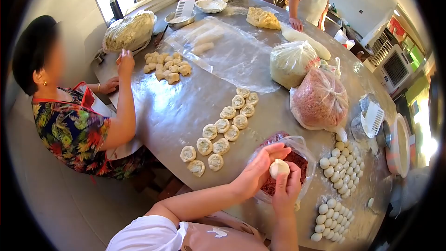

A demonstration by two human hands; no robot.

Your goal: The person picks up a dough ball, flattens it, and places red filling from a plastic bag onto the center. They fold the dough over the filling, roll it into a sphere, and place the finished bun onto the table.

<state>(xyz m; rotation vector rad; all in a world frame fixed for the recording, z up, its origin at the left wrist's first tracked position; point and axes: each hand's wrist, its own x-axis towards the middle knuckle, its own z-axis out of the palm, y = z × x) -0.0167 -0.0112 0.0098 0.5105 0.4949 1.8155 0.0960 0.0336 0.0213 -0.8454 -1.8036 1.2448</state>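
Observation:
A small round dough ball, slightly peaked at the top, sits between my hands above a plastic bag of dark red filling. My right hand grips it from below and the right with thumb and fingers. Beside it, my left hand is cupped along its left side, fingers stretched out over the bag. To the left, flattened dough rounds with pale filling lie in staggered rows. Smooth white balls stand grouped on the right, one batch behind another.
Bags of pale and pinkish filling stand on the metal table. A co-worker sits at left near dough pieces and a large dough mass. Another person works at the far side. Plastic sheeting covers the middle.

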